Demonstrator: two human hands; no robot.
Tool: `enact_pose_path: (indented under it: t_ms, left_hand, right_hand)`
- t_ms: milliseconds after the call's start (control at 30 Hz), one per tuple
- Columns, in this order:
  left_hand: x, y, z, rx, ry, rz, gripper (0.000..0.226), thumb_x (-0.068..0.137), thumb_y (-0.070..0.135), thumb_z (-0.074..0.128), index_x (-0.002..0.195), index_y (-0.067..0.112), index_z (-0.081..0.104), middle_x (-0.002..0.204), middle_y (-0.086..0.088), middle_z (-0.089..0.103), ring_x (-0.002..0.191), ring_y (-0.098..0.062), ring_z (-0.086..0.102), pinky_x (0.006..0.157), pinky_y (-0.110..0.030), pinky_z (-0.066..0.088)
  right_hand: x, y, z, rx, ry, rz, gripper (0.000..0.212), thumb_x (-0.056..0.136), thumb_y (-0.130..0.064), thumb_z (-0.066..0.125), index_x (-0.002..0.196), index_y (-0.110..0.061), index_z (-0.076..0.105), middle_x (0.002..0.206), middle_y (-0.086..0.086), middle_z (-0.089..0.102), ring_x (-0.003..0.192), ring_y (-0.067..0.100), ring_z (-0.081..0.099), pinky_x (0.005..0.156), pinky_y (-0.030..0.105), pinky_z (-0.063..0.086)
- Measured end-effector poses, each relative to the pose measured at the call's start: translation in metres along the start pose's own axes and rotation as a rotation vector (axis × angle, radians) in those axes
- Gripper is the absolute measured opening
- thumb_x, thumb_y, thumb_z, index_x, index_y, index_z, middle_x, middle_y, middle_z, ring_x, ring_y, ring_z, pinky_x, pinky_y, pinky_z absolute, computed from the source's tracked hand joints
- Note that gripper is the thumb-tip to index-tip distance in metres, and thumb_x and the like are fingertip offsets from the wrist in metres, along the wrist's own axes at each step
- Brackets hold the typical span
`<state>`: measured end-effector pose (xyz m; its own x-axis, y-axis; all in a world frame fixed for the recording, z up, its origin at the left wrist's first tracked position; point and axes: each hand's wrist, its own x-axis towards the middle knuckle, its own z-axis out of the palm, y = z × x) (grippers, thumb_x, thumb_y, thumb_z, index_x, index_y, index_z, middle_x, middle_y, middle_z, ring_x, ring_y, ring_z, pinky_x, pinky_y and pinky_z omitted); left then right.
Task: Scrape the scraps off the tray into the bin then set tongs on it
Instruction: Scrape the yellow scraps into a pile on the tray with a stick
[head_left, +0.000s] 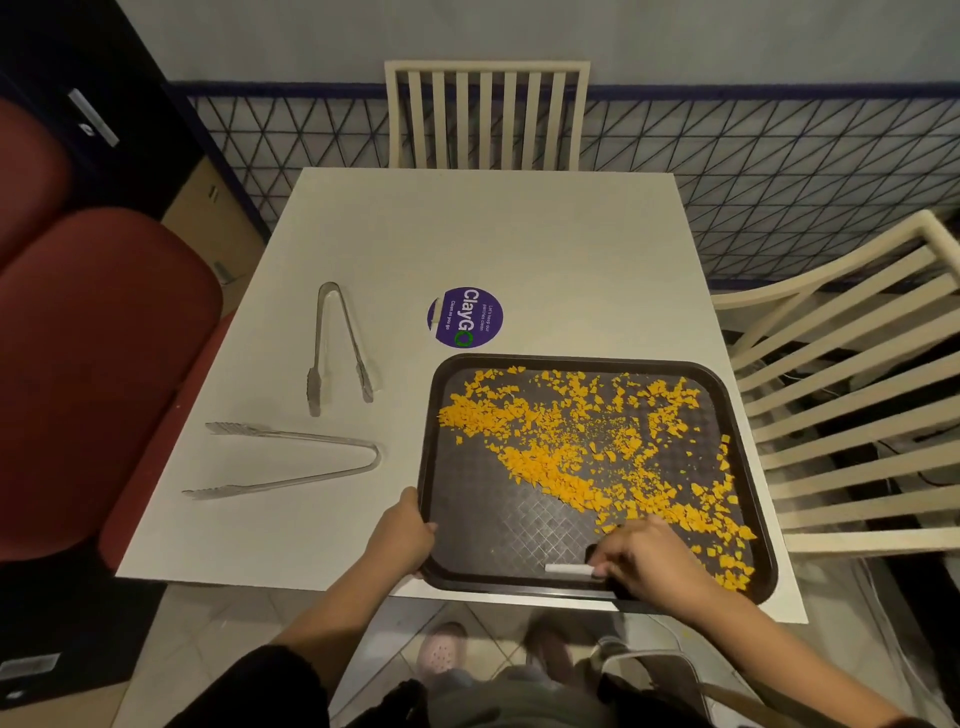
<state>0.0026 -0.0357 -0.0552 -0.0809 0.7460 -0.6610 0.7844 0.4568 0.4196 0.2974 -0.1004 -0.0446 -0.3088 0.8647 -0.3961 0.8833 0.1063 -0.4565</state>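
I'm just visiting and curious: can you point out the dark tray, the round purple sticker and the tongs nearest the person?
Dark brown plastic tray (493, 525): head view, bare patterned floor.
Round purple sticker (466, 317): head view, centre of its face.
Metal tongs lying sideways (332, 473): head view, lower arm near the bend.

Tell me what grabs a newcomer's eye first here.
Bright orange scraps strewn across the dark tray at the table's near right. Two metal tongs lie to its left, and a purple round sticker sits just beyond the tray.
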Motion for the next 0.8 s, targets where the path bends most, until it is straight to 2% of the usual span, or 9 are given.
enact_pose_path:
  t_ms: [67, 133, 233, 300, 367, 467, 567, 667, 800]
  left_hand:
    - [-0.001, 0.001, 0.0, -0.009, -0.008, -0.004, 0.031, 0.092, 0.013, 0.054, 0.121, 0.01, 0.042, 0.115, -0.018, 0.059, 0.093, -0.036, 0.064, 0.068, -0.048, 0.061]
    - [0.0, 0.001, 0.0, -0.002, -0.006, 0.0, 0.032, 0.092, 0.013, 0.053, 0.121, 0.01, 0.042, 0.116, -0.017, 0.059, 0.093, -0.036, 0.064, 0.068, -0.047, 0.061]
    - [-0.001, 0.0, 0.0, 0.003, -0.001, 0.002, 0.032, 0.092, 0.014, 0.054, 0.121, 0.01, 0.042, 0.115, -0.018, 0.059, 0.093, -0.036, 0.064, 0.07, -0.047, 0.061]
    - [0.0, -0.001, 0.001, 0.011, 0.01, 0.011, 0.031, 0.091, 0.015, 0.055, 0.119, 0.009, 0.043, 0.115, -0.018, 0.06, 0.094, -0.037, 0.064, 0.075, -0.048, 0.059]
    - [0.001, -0.002, 0.001, 0.016, 0.024, 0.018, 0.03, 0.089, 0.015, 0.055, 0.116, 0.008, 0.044, 0.113, -0.02, 0.061, 0.094, -0.039, 0.064, 0.077, -0.049, 0.058]
    - [0.001, -0.002, 0.001, 0.008, 0.019, 0.019, 0.03, 0.09, 0.014, 0.055, 0.117, 0.007, 0.044, 0.113, -0.02, 0.06, 0.095, -0.039, 0.063, 0.077, -0.05, 0.058]
    - [0.001, -0.002, 0.001, 0.011, 0.018, 0.021, 0.031, 0.09, 0.014, 0.055, 0.119, 0.008, 0.044, 0.115, -0.02, 0.06, 0.096, -0.038, 0.063, 0.078, -0.049, 0.058]
    - [0.001, -0.002, 0.001, 0.008, 0.014, 0.017, 0.032, 0.091, 0.014, 0.055, 0.121, 0.008, 0.043, 0.116, -0.019, 0.06, 0.096, -0.037, 0.063, 0.079, -0.049, 0.058]
    - [0.001, -0.001, 0.002, 0.021, 0.022, 0.018, 0.033, 0.091, 0.015, 0.055, 0.121, 0.008, 0.043, 0.117, -0.019, 0.06, 0.098, -0.037, 0.063, 0.081, -0.049, 0.057]
  right_hand:
    - [-0.001, 0.004, -0.005, -0.041, 0.105, 0.022, 0.012, 0.086, -0.036, 0.063, 0.093, -0.033, 0.073, 0.091, -0.017, 0.072, 0.092, 0.006, 0.059, 0.093, 0.029, 0.034]
    - [-0.002, 0.009, -0.008, -0.008, 0.148, 0.049, 0.011, 0.085, -0.036, 0.065, 0.093, -0.033, 0.073, 0.09, -0.02, 0.07, 0.091, 0.005, 0.058, 0.093, 0.029, 0.034]
    - [-0.008, 0.014, -0.01, 0.071, 0.033, 0.032, 0.009, 0.083, -0.036, 0.067, 0.088, -0.035, 0.074, 0.075, -0.034, 0.058, 0.087, -0.003, 0.055, 0.093, 0.026, 0.034]
    - [-0.012, 0.015, -0.005, 0.022, -0.029, 0.003, 0.008, 0.084, -0.034, 0.066, 0.088, -0.034, 0.073, 0.071, -0.036, 0.054, 0.086, -0.008, 0.05, 0.089, 0.022, 0.028]
    - [-0.013, 0.015, -0.003, -0.014, 0.037, 0.002, 0.009, 0.085, -0.032, 0.065, 0.089, -0.034, 0.073, 0.077, -0.03, 0.062, 0.085, -0.007, 0.048, 0.084, 0.024, 0.027]
    - [-0.008, 0.018, -0.007, -0.018, 0.175, 0.031, 0.009, 0.081, -0.028, 0.071, 0.086, -0.033, 0.075, 0.082, -0.017, 0.073, 0.083, 0.006, 0.061, 0.083, 0.031, 0.043]
    - [-0.015, 0.024, -0.015, 0.097, 0.048, 0.07, 0.009, 0.081, -0.026, 0.072, 0.08, -0.034, 0.075, 0.079, -0.022, 0.069, 0.084, 0.0, 0.063, 0.087, 0.023, 0.045]
    - [-0.03, 0.033, -0.016, 0.096, -0.091, 0.091, 0.033, 0.082, -0.021, 0.07, 0.062, -0.046, 0.062, 0.072, -0.031, 0.062, 0.084, -0.007, 0.062, 0.088, 0.018, 0.043]
    - [-0.031, 0.039, -0.011, 0.013, -0.007, 0.061, 0.013, 0.082, -0.025, 0.069, 0.075, -0.035, 0.072, 0.069, -0.038, 0.053, 0.083, -0.007, 0.055, 0.096, 0.027, 0.035]
